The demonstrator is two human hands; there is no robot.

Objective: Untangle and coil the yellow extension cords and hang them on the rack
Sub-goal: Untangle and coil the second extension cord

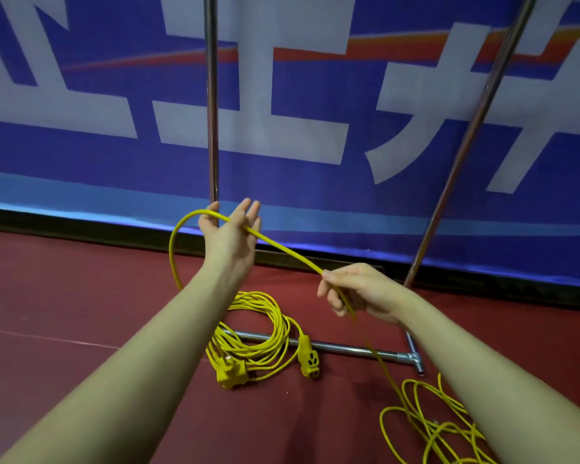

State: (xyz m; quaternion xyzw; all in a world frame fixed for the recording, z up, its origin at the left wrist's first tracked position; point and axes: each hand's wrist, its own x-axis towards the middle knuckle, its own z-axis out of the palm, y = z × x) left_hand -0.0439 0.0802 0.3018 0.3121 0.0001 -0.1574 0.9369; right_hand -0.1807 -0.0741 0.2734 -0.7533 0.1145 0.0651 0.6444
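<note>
1. Nearest: loose tangle point(426, 426) on the floor point(81, 296), feeding the yellow cord point(282, 249).
2. Right hand point(352, 289) pinches it, guiding slack.
3. Left hand point(230, 229), fingers spread, carries the loop, probably sizing a coil.
4. Finished-looking coil point(258, 333) lies across the rack point(211, 95) base.

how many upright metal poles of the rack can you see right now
2: one pole behind the left hand, one leaning pole farther right, above the right hand. Others may be outside the view.
</note>
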